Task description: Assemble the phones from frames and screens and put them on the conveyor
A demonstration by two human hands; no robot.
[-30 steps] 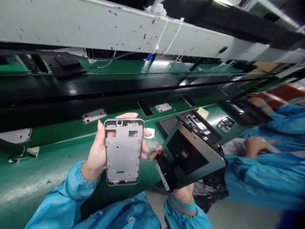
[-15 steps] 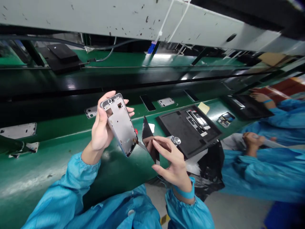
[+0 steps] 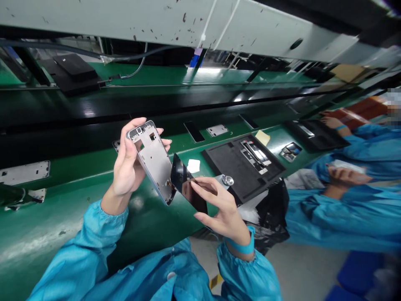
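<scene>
My left hand grips a silver phone frame by its upper part, tilted, its inner side with cut-outs facing me. Between thumb and fingers, my right hand holds a dark glossy phone screen by its lower right edge. The screen's left edge overlaps the frame's lower right side. A small brownish piece, perhaps a flex cable, shows where the two meet. Past the screen lies a white square piece on the green bench.
A black foam tray bears phone parts and stands near a metal cup. Along the green bench lie a dark screen and pale frames. A co-worker in blue sleeves is at right.
The screen has turned to show more of its dark face and has moved left, now overlapping the frame's edge. The co-worker's hand at right now holds a pale object. The whole view has shifted slightly.
</scene>
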